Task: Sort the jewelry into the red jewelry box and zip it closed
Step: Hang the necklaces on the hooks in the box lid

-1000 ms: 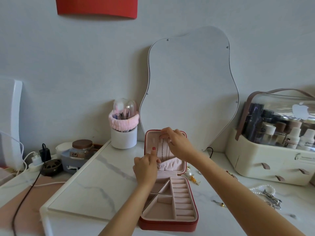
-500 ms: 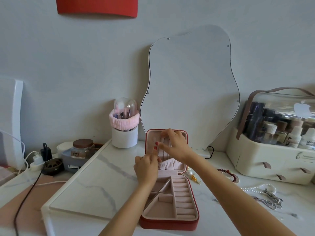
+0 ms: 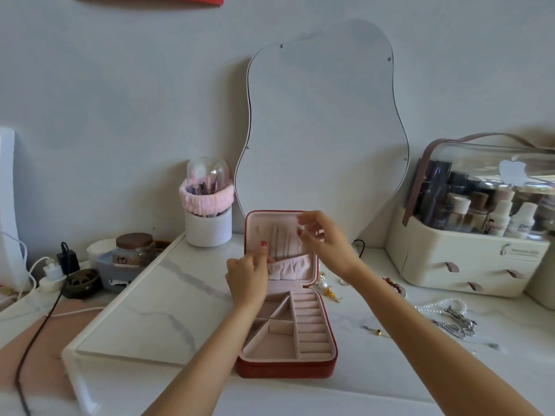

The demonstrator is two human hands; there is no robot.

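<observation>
Red jewelry box (image 3: 286, 369) lying open at marble desktop (image 3: 156, 298) centre, lid (image 3: 280, 244) being propped upright before wavy mirror (image 3: 324, 130); pink tray compartments being shown bare

Left hand (image 3: 247, 277) being held at lid's lower left by gathered pocket, fingers curled; whether anything is being pinched cannot be told

Right hand (image 3: 326, 240) being raised at lid's upper right, fingers loosely bent, contents of grasp not discernible

Pearl necklace (image 3: 440, 304), silver chain (image 3: 456, 325), gold earring (image 3: 330, 292) lying right of box

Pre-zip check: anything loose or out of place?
Yes: pearl necklace, silver chain and gold earring lie on the table right of the open red jewelry box, whose tray compartments look empty.
</observation>
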